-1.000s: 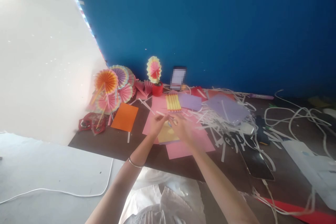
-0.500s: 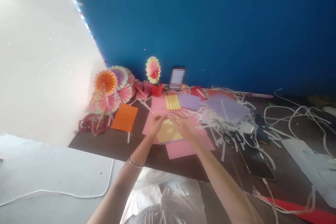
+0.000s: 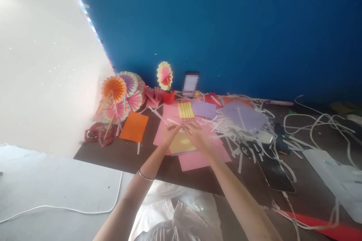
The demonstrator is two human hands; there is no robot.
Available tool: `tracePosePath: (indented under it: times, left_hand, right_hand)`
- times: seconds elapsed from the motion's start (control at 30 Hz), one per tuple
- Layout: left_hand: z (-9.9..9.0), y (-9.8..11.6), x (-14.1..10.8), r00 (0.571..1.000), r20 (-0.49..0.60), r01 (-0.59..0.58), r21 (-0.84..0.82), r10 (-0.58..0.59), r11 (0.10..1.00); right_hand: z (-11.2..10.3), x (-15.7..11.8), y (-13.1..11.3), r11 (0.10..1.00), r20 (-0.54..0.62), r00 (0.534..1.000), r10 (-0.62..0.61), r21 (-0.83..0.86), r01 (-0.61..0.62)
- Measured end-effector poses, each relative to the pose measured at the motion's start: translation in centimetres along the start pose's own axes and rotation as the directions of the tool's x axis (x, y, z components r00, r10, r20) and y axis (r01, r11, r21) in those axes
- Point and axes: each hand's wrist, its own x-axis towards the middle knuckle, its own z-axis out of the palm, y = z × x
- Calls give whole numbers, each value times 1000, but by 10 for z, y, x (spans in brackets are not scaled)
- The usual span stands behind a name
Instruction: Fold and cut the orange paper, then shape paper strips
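My left hand [image 3: 170, 134] is closed in a pinch above a yellow paper sheet [image 3: 181, 145]. My right hand [image 3: 196, 134] faces it, its fingers bent and its fingertips close to the left ones. A narrow white strip [image 3: 173, 121] runs to the fingertips of both hands, its free end pointing left. Just beyond lies a yellow pleated paper [image 3: 186, 110], folded like an accordion. Pink paper sheets [image 3: 192, 161] spread out beneath the yellow one. My fingers cover part of the strip and the yellow sheet.
Finished paper fans [image 3: 113, 89] crowd the left, near an orange sheet [image 3: 134, 127]. One round fan [image 3: 164, 75] stands in a red pot [image 3: 169, 97]. Rightward lie purple sheets [image 3: 244, 116], many white strips [image 3: 226, 126], scissors [image 3: 246, 150], a phone [image 3: 278, 175] and white cables [image 3: 313, 116].
The white strip now sticks out to the left beyond my left fingertips. Both hands have stayed in nearly the same place, with only small finger movements.
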Motion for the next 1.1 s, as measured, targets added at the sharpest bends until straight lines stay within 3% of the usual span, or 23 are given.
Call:
tracePosePath:
  times: [0.33,0.7,0.9,1.1]
  left_hand:
    - [0,6,0,996,-87,9,12,-8,1000]
    - [0,7,-1,999,-32,32,-33,-33,999]
    - [1,10,-4,997,75,-20,64,15,998]
    - [1,6,-1,1000,7,-6,107,6,994]
  right_hand:
    - [-5,-4,3,999,18,998,53,0,-53]
    - [-5,-3,3,995,22,997,-79,-54,80]
    - [-5,-4,4,999,34,999,-22,-41,23]
    - [-6,-5,3,1000,-1,1000,18,0,-18]
